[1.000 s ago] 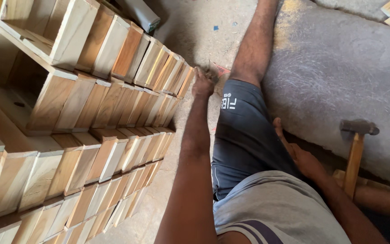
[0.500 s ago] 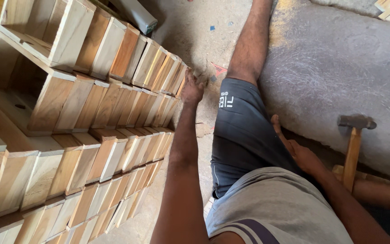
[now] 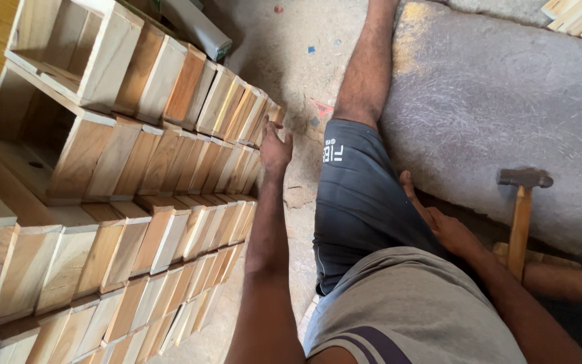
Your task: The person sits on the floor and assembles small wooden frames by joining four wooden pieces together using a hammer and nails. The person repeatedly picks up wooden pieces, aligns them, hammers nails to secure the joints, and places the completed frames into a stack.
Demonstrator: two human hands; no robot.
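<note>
A: Left hand (image 3: 274,149) is out front-left, fingers loosely spread, tips touching the end piece of the upper row of wooden boxes (image 3: 170,101). Not pinching anything, as far as I can tell.

B: And the rows' long axis?

A: Diagonal, near-left to far-right. The stack sits left of the body, so the left arm's much nearer.

B: Right hand (image 3: 439,219)?

A: Resting flat by the thigh on the dark shorts (image 3: 358,195), fingers extended, holding nothing. The hammer (image 3: 521,209) stands just beside it to the right, head up, handle upright, apart from the hand.

B: Anything in the boxes?

A: The open boxes (image 3: 48,135) at the far left show bare insides, nothing in them. The rest are packed edge-on, so can't tell.
</note>
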